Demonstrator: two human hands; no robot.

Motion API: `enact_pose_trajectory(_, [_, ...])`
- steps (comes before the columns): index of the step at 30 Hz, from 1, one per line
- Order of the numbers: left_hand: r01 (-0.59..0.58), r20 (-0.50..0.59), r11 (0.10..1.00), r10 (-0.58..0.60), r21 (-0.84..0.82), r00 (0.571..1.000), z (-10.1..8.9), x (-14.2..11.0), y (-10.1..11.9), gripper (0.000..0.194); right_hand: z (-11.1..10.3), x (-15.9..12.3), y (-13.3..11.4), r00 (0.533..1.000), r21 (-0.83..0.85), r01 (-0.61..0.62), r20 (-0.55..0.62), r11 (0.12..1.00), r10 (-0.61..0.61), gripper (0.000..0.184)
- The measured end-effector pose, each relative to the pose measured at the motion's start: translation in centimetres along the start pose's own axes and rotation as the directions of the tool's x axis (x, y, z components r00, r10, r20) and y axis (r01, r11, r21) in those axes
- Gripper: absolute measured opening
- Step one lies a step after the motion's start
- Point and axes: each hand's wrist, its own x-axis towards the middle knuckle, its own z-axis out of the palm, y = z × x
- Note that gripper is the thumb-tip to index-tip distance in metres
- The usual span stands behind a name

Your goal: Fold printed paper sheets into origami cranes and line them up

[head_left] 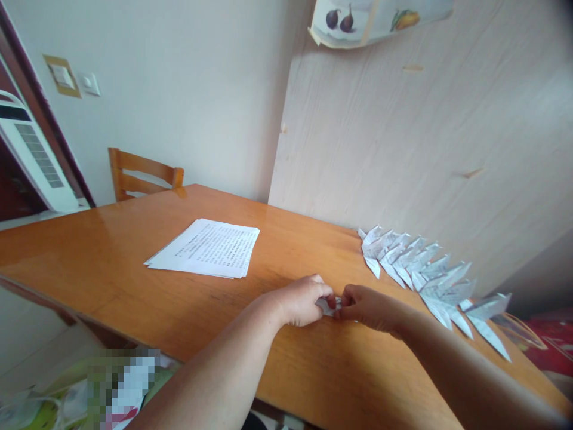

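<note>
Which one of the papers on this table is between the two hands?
The small paper, pinched by the left hand and right hand. No hand touches the others: the printed stack lies to its left, the folded row to its right.

The piece of paper (328,307) is largely covered by the fingers of the left hand (307,300) and right hand (369,307); its full shape cannot be determined. Print on the paper stack (215,248) is too small to read. The poster (380,22) is cut off above, the white appliance (38,155) at left. The lower-left object (129,388) is pixelated, unidentifiable.
</note>
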Motion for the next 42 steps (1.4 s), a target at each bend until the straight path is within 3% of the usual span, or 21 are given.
enact_pose_trajectory(14, [-0.041, 0.019, 0.999, 0.041, -0.014, 0.999, 0.3, 0.1, -0.6, 0.04, -0.6, 0.3, 0.7, 0.995, 0.064, -0.026, 0.102, 0.998, 0.02, 0.016])
enact_pose_trajectory(25, [-0.041, 0.01, 0.999, 0.041, -0.01, 0.999, 0.1, -0.1, -0.3, 0.037, -1.4, -0.8, 1.4, 0.998, 0.01, -0.049, 0.034, 0.999, 0.049, 0.013])
enact_pose_trajectory(34, [-0.031, 0.009, 0.999, 0.031, -0.014, 0.999, 0.0, -0.3, -0.1, 0.044, -1.6, -1.1, 3.6, 0.999, 0.053, -0.049, 0.003, 0.997, 0.049, 0.012])
enact_pose_trajectory(40, [0.016, 0.035, 1.0, -0.017, 0.026, 0.999, -0.6, -0.5, 1.1, 0.047, -2.4, -2.3, 5.1, 0.996, 0.107, -0.05, -0.065, 0.993, 0.058, 0.007])
enact_pose_trajectory(42, [0.023, 0.029, 0.999, -0.024, 0.046, 0.999, -0.9, -0.6, 1.6, 0.046, -2.6, -2.3, 5.0, 0.99, 0.133, -0.006, -0.136, 0.991, 0.025, 0.005])
